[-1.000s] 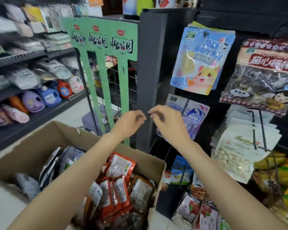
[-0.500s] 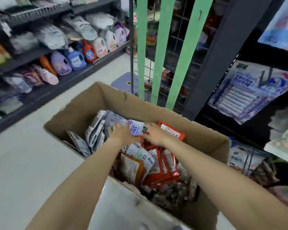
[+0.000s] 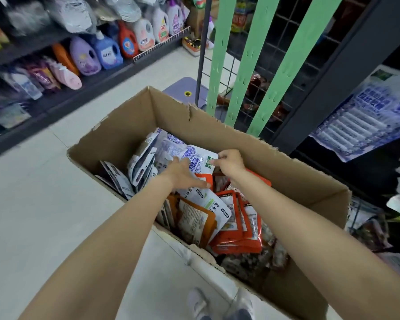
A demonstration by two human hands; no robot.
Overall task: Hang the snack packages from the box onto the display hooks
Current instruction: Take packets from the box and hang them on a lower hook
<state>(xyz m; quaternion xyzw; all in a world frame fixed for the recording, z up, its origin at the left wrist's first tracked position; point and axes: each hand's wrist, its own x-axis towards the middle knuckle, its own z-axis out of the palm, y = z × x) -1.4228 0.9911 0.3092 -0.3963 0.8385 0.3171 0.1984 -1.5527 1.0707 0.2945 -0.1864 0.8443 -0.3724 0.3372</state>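
Big open cardboard box (image 3: 134, 125) on the pale tiled floor (image 3: 32, 204), torn along its rim and stuffed with glossy snack pouches: white-and-blue ones at the far left, orange packets (image 3: 236, 227) heaped nearer. Both hands are down inside it. The white-and-blue package (image 3: 198, 157), flat and shiny, lies between them on top of the heap. The right hand (image 3: 230, 163) pinches its far right corner; the left hand (image 3: 183, 173) lies flat over its near edge, fingers straight, thumb out over the pouch below. Half a second ago the hands sat lower over the pile; now the package is tipped up at its right corner. Green slotted strips (image 3: 247, 58) rise behind, detergent bottles (image 3: 106, 51) line the shelf at left.
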